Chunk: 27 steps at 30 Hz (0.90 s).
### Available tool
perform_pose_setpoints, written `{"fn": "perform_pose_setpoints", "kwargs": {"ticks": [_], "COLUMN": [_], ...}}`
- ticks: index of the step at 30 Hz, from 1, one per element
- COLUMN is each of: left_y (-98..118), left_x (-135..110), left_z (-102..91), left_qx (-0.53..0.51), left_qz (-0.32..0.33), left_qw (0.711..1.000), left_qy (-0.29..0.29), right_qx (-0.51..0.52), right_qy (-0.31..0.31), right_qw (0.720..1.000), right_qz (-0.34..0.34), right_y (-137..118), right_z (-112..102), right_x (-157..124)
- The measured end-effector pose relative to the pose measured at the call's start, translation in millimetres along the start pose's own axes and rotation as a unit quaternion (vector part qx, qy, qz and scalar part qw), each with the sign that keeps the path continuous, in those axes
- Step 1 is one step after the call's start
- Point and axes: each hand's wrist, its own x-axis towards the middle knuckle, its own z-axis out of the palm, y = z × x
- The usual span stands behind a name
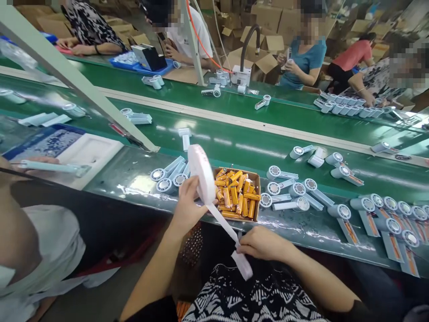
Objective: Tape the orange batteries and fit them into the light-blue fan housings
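Observation:
My left hand is closed on a large roll of white tape, held upright above the bench edge. A loose strip runs from the roll down to my right hand, whose fingers pinch it; the tail hangs below them over my patterned clothing. Something small and dark shows beside the right fingertips, too little to name. Just behind the roll stands an open cardboard box full of orange wrapped cylinders like batteries. Pale blue fan-like housings lie to its left, partly hidden by the roll.
More housings lie along the bench to the right, several with orange cylinders inside. Beyond runs a green conveyor carrying scattered housings. A slanted metal post rises at left. A co-worker's hand is beside a white tray; others work across the belt.

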Motion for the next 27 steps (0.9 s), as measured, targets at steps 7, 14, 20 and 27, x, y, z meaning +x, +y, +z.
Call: {"fn": "perform_pose_setpoints", "kwargs": {"ticks": [7,14,20,27], "left_y": [-6,15,42,62], "left_x": [-55,-57,-46,-40], "left_z": [4.5,16.5,26.7,40.2], "left_qx": [-0.026,0.106,0.14,0.179], "left_qz": [-0.072,0.083,0.155,0.191], "left_qw": [0.995,0.989,0.976,0.964], "left_qy": [0.062,0.059,0.053,0.041], "right_qx": [-0.435,-0.095,0.202,0.028], "right_qy": [0.109,0.297,0.34,0.386], "right_qw": [0.892,0.95,0.919,0.922], "right_qz": [0.063,0.016,0.014,-0.003], "right_y": [16,15,-2,-16], "right_z": [-64,-81,-77,-77], "right_x": [45,22,-3,-16]}}
